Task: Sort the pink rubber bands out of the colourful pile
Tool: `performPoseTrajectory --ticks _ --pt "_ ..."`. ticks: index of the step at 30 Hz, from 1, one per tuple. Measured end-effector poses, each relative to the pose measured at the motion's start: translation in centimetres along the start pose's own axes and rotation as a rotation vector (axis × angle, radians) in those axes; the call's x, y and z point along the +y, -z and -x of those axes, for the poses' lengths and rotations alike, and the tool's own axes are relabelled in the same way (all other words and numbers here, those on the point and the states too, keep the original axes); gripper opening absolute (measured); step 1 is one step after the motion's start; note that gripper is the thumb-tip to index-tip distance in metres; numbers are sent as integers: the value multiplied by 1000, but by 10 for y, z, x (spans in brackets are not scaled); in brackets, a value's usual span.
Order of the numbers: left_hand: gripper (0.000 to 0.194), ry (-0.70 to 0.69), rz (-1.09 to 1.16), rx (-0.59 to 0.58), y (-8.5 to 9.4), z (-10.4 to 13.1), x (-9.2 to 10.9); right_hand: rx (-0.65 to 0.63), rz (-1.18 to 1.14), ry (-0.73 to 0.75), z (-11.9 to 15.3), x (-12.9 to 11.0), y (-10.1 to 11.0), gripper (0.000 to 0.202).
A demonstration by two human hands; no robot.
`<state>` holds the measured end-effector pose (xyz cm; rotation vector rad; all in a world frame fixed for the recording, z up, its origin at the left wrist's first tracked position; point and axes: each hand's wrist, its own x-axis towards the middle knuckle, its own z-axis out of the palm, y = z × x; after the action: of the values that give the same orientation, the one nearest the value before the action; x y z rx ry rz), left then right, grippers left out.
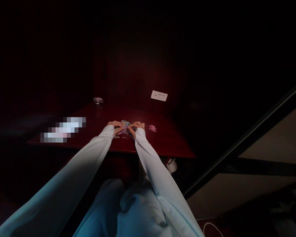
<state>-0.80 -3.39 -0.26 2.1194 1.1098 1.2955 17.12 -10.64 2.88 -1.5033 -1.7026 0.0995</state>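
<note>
Left hand (115, 124) and right hand (138, 125), fingers narrowed, flank colorful strands (124, 123) at mid-frame, grip unclear; they look light, soft, best pinched singly by an end.

One head-worn camera looks forward and down along both sleeves (84, 161) at the tabletop (167, 141), well back from it.

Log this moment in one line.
left hand: at multicoloured pile; right hand: same pile; pink pile: beside right hand; lidded jar: farther back
</note>
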Motion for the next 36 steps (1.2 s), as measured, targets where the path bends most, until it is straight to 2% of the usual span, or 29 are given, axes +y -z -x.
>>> performPoseTrajectory --ticks 9,15,20,27,36 --pt "27 6 12 1 3 -1 -1 -120 81 98 3 -6 0 18" --pt "34 31 52 5 0 -1 -2 -102 54 92 4 -6 1 14" --pt "32 50 55 12 0 0 1 -77 26 59 4 -5 2 11" --pt "31 65 64 -9 2 -1 0 -125 40 73 4 -4 -1 11" --pt "33 63 65 21 -1 -1 -5 -92 15 45 3 -2 -2 14"
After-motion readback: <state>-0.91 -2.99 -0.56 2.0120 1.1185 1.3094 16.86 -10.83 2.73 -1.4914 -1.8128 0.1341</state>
